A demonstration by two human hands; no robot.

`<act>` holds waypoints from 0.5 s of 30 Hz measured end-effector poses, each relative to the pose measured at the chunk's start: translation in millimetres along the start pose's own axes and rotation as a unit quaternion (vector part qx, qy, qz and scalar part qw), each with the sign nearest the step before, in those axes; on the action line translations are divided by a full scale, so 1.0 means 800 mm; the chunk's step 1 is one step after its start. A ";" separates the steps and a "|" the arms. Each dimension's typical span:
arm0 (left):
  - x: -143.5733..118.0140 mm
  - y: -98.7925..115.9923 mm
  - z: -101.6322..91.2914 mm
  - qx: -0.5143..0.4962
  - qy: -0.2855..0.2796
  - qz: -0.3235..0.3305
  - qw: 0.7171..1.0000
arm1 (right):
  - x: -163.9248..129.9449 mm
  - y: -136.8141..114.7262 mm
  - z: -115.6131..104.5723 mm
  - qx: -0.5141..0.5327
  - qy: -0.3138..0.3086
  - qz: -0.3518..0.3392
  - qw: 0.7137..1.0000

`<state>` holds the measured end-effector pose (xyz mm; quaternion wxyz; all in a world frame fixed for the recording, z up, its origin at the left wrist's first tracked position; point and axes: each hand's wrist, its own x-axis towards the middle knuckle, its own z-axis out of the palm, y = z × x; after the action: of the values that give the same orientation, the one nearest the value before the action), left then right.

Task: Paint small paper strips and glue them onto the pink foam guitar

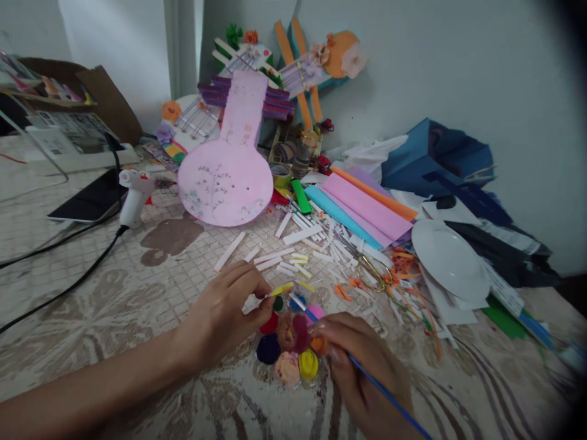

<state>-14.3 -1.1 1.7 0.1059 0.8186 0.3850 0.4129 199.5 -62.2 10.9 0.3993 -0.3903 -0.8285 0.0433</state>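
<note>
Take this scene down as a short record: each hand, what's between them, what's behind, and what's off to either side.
Left hand: pinches a thin, flat yellow strip
Right hand: holds a slim blue-handled paintbrush
Between hands: round cluster of multicoloured paints
Behind hands: scattered flat white strips; large pink piece with round body and straight neck
Far left: white glue gun with black cord
Far right: glossy white plate

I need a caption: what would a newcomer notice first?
First comes the pink guitar-shaped craft piece towards the back, left of centre. Next is the multicoloured paint palette in front, between the left hand, pinching a yellow strip, and the right hand, holding a blue paintbrush.
</note>
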 end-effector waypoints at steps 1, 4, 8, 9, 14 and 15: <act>0.000 -0.001 0.000 -0.002 -0.001 -0.003 1.000 | 0.000 0.000 0.000 -0.006 -0.009 -0.006 1.000; -0.002 -0.001 0.000 -0.009 0.000 -0.005 1.000 | 0.000 -0.002 -0.001 -0.013 -0.021 -0.004 1.000; -0.001 0.001 -0.002 -0.003 -0.006 0.001 1.000 | 0.003 -0.004 0.000 0.006 -0.020 0.005 1.000; -0.001 0.001 -0.002 -0.002 -0.007 0.003 1.000 | 0.004 -0.004 0.001 0.011 -0.030 0.000 0.999; 0.000 0.001 -0.002 -0.005 -0.007 0.003 1.000 | 0.007 -0.003 0.002 0.033 -0.010 0.020 0.999; -0.001 0.001 -0.001 -0.006 -0.007 0.000 1.000 | 0.008 -0.002 0.002 0.041 -0.010 0.020 0.999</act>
<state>-15.0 -2.0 2.5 0.1136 0.8208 0.3819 0.4093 195.0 -59.1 14.5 0.4055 -0.3898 -0.8220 0.0894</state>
